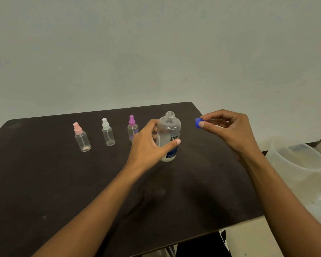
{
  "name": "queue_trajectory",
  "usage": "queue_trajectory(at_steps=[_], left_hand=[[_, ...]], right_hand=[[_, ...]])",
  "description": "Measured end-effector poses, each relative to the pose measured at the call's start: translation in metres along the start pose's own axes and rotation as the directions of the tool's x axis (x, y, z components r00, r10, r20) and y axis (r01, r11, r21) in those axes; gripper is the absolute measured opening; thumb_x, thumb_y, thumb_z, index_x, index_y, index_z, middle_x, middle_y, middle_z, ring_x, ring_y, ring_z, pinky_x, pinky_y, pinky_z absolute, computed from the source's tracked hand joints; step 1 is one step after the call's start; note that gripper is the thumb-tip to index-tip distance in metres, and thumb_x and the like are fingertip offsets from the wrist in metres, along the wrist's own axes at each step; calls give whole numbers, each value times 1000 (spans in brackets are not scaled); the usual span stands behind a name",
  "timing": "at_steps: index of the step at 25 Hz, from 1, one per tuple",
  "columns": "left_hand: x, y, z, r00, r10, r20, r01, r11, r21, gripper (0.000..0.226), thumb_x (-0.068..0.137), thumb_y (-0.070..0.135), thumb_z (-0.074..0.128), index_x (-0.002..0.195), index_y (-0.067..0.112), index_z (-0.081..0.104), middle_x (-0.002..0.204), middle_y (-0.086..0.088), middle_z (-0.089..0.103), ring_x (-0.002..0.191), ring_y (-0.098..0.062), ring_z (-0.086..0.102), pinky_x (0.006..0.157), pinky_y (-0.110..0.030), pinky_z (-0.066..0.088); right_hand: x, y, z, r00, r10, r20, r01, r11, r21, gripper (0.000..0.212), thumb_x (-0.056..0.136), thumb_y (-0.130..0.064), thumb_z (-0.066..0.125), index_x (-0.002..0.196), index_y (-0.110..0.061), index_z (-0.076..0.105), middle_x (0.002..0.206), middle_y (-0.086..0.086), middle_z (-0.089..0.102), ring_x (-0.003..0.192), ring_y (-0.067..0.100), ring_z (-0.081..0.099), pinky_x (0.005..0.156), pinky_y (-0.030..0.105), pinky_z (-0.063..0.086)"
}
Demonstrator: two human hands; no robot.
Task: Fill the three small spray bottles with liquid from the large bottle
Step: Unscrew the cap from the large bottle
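Observation:
The large clear bottle [168,132] stands upright on the dark table [63,182], its neck uncapped. My left hand [148,143] wraps around its lower body. To its right and a little above the table, my right hand [230,128] pinches the blue cap [198,123] between thumb and fingertips. Three small clear spray bottles stand in a row to the left: one with a pink top [81,137], one with a white top [107,131], one with a purple top [132,127], partly behind my left hand. All three have their spray heads on.
A translucent plastic basin [296,156] sits on the floor beyond the table's right edge. A plain wall runs behind the table. The table's right edge slants close under my right forearm.

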State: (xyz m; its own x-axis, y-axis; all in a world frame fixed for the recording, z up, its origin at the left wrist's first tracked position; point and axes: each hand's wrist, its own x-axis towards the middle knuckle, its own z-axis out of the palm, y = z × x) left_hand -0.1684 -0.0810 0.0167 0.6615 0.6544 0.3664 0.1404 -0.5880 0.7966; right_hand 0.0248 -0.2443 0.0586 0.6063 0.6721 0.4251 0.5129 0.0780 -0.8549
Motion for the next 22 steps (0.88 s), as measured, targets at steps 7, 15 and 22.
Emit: queue_trajectory(at_steps=[7, 15, 22], left_hand=[[63, -9, 54, 998, -53, 28, 53, 998, -15, 66, 80, 48, 86, 132, 27, 51, 135, 4, 65, 118, -18, 64, 97, -38, 59], [98, -25, 89, 990, -121, 69, 122, 992, -16, 66, 78, 47, 88, 128, 26, 50, 138, 1, 63, 122, -21, 62, 95, -36, 56], [104, -36, 92, 991, -126, 52, 126, 992, 3, 68, 73, 51, 90, 124, 28, 51, 133, 2, 64, 121, -22, 62, 95, -42, 59]], right_hand=[[30, 76, 5, 986, 142, -86, -159, 958, -240, 13, 82, -28, 89, 93, -26, 82, 89, -16, 78, 83, -5, 73, 72, 6, 54], [44, 118, 13, 960, 262, -100, -280, 880, -383, 15, 85, -20, 87, 99, -16, 83, 92, -3, 77, 84, 8, 72, 82, 20, 58], [43, 128, 14, 943, 322, -83, -326, 847, -420, 13, 86, -20, 86, 99, -17, 82, 92, -4, 73, 82, 7, 69, 83, 24, 59]])
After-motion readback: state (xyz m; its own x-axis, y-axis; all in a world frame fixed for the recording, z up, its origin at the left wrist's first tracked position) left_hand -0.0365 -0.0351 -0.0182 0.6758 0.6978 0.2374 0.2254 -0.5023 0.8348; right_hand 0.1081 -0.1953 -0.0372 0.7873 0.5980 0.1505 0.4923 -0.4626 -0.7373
